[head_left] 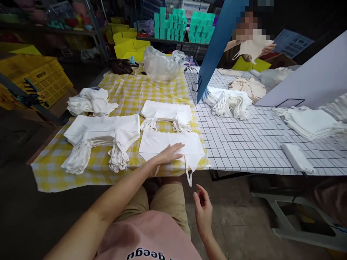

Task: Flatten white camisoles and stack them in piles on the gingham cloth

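A white strap top (pixel 162 141) lies flat near the front edge of the yellow checked cloth, one strap hanging over the edge. Spread across the middle of it is my left hand (pixel 170 153), palm down and fingers stretched out. My right hand (pixel 202 206) is off the table just below the hanging strap, not touching it; its fingers are loosely bent, thumb apart, and I see nothing in it. Just behind lies a small stack of folded white strap tops (pixel 166 109). A thicker stack of strap tops (pixel 104 126) sits to the left, straps bunched toward me.
A crumpled white garment heap (pixel 90 101) and a clear plastic bag (pixel 162 63) lie farther back. On the grid cloth (pixel 230 151) are white garment piles (pixel 227 99) and a white folded bundle (pixel 296 157). Beyond a blue divider (pixel 219 47), another person holds a beige garment (pixel 253 47).
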Demonstrator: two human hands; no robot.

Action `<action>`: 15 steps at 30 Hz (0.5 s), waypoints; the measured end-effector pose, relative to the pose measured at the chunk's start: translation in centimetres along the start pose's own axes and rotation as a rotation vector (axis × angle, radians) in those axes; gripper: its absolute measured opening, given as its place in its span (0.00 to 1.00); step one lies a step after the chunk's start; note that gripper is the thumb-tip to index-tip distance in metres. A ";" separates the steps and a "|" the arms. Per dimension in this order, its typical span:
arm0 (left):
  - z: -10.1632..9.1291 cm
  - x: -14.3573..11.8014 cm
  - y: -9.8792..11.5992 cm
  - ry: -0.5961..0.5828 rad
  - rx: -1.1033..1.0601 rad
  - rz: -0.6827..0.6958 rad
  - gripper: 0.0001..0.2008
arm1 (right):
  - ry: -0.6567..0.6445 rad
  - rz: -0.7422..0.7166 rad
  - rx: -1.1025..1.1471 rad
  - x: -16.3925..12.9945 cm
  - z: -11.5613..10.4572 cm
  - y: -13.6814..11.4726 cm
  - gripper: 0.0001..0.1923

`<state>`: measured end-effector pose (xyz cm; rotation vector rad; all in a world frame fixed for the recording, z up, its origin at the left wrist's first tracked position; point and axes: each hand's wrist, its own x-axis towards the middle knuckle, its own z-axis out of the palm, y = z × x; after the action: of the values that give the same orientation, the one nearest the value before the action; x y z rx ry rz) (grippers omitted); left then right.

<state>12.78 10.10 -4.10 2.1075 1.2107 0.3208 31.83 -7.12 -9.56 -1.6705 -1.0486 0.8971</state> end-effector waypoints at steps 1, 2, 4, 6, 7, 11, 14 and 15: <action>-0.9 -0.3 -0.8 0.098 -0.016 -0.052 0.24 | 0.028 -0.032 -0.016 1.0 -0.1 -0.4 0.19; -1.9 -0.6 -1.8 0.214 -0.006 -0.117 0.23 | 0.055 -0.076 -0.044 2.3 -0.3 -1.0 0.18; -3.7 -1.5 -3.8 0.434 0.083 -0.280 0.21 | 0.102 -0.181 -0.140 6.0 -0.6 -2.6 0.17; -5.1 -2.4 -5.4 0.558 0.221 -0.456 0.19 | 0.119 -0.277 -0.290 10.5 -0.6 -4.6 0.16; -5.6 -2.8 -5.9 0.571 0.283 -0.542 0.18 | 0.112 -0.306 -0.363 12.8 -0.4 -5.7 0.16; -5.9 -3.4 -6.0 0.461 0.345 -0.796 0.16 | 0.050 -0.185 -0.664 20.4 2.0 -9.1 0.16; -5.7 -2.7 -5.6 0.449 0.340 -0.856 0.18 | -0.017 -0.102 -0.754 23.0 4.1 -9.7 0.14; -5.7 -2.4 -5.5 0.452 0.339 -0.865 0.18 | -0.038 -0.091 -0.762 23.4 4.6 -9.6 0.13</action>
<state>4.87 12.47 -3.25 1.5825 2.4395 0.1958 33.99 17.90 -4.07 -2.1925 -1.6062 0.4836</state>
